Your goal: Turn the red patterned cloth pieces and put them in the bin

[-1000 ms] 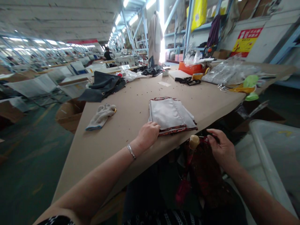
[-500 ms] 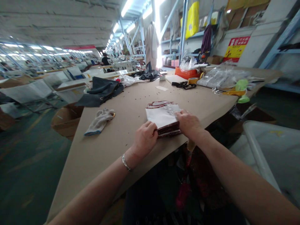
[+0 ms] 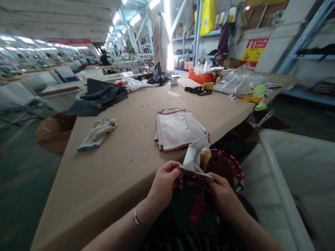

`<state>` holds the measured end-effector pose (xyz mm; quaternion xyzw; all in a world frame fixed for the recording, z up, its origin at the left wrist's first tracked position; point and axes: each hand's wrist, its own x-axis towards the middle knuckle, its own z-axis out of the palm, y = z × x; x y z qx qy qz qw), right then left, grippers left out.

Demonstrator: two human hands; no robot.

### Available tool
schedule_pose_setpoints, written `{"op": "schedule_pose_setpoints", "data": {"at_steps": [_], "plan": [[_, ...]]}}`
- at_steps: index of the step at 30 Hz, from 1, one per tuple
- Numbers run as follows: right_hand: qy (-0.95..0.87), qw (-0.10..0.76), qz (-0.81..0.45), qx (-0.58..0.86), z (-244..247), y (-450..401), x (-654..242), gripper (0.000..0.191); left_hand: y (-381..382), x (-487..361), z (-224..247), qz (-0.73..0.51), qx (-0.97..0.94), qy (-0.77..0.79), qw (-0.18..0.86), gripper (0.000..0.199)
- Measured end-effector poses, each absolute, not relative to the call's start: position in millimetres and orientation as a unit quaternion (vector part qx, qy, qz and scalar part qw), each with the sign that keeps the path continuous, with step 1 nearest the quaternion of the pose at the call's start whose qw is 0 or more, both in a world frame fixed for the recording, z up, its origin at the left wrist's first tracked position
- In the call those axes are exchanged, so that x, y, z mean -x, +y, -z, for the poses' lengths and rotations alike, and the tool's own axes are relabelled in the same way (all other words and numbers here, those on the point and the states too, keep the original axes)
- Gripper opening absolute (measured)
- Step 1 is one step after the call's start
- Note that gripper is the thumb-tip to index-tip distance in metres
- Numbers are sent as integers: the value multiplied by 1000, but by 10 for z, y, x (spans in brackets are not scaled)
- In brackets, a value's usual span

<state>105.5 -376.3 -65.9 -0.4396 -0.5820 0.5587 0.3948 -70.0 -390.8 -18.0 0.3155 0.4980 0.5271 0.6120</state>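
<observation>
Just off the table's near edge, my left hand (image 3: 165, 181) and my right hand (image 3: 222, 191) are both closed on a white fabric piece (image 3: 193, 155) with a dark red edge. Each hand pinches one side, and the piece's upper part flops up between them. Beyond it, a stack of white fabric pieces (image 3: 179, 129) with dark red trim lies flat on the table. A rounded tan knob (image 3: 206, 156), perhaps a handle, shows right behind the held piece. Below my hands hangs a pinkish-red object (image 3: 196, 211), too dim to name.
A work glove (image 3: 98, 134) lies on the brown table (image 3: 125, 146) at left, with dark cloth (image 3: 98, 96) behind it. An orange box (image 3: 201, 76) and plastic bags (image 3: 235, 82) are at the back. A white bin (image 3: 272, 174) stands at right, a cardboard box (image 3: 53, 132) at left.
Both hands have left the stack and come nearer to my body, now holding one fabric piece between them. The stack lies spread flat on the table. My view has shifted slightly.
</observation>
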Motion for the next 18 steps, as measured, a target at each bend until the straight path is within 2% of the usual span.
{"op": "schedule_pose_setpoints", "data": {"at_steps": [2,5,7,9,13,16,18], "plan": [[-422,454,-665,416,700,-3861,-1118,27,-4012,623,276,-425,-403,507,633,21],[-393,401,-723,401,642,-4035,-1278,37,-4087,528,236,-328,-420,433,727,29],[-446,349,-724,393,493,-4114,-1436,35,-4034,488,127,-336,-347,399,780,30],[-485,338,-712,380,253,-4083,-1578,32,-3887,461,20,-357,-282,373,808,30],[-428,404,-726,355,-202,-3541,-1580,52,-3429,382,-45,-444,-240,314,804,21],[-362,433,-730,387,-123,-2925,-1382,36,-3149,243,79,-518,-206,370,744,16],[-413,419,-688,425,166,-2627,-1262,30,-3062,120,248,-538,-166,442,698,15]]}}
